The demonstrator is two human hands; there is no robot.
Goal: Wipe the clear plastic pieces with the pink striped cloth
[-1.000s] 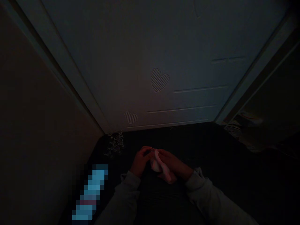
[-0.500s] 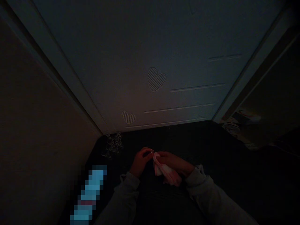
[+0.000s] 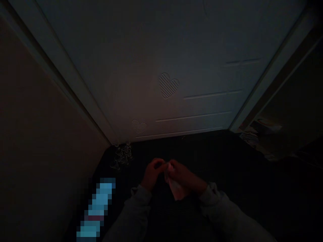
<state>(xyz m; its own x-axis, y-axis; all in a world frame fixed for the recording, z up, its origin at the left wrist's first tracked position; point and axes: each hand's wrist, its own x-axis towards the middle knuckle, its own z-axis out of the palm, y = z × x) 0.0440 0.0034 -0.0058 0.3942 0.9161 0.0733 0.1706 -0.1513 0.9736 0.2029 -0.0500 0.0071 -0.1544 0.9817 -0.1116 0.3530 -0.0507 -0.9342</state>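
Note:
In dim light my two hands meet fingertip to fingertip above the dark surface. My right hand [image 3: 181,173] grips a pink and white cloth [image 3: 177,190], whose loose end hangs down below the fingers. My left hand [image 3: 152,173] is closed in a pinch, thumb against fingers, right at the cloth's upper edge. Whatever sits in that pinch is covered by the fingers and too dark to name. Left of my hands, by the wall, stands a cluster of small clear ring-shaped pieces [image 3: 122,156], several of them close together.
A pale panel with raised hearts [image 3: 169,85] rises behind the dark surface [image 3: 161,218]. A brown wall [image 3: 37,117] borders the left. A bright blurred-out screen [image 3: 97,208] lies at lower left. Dim papers or boxes [image 3: 267,127] are at the right edge.
The cloth's loose end has swung in to the left and hangs more folded. A small shiny glint at my left fingertips is now hidden. My hands stay nearly in place.

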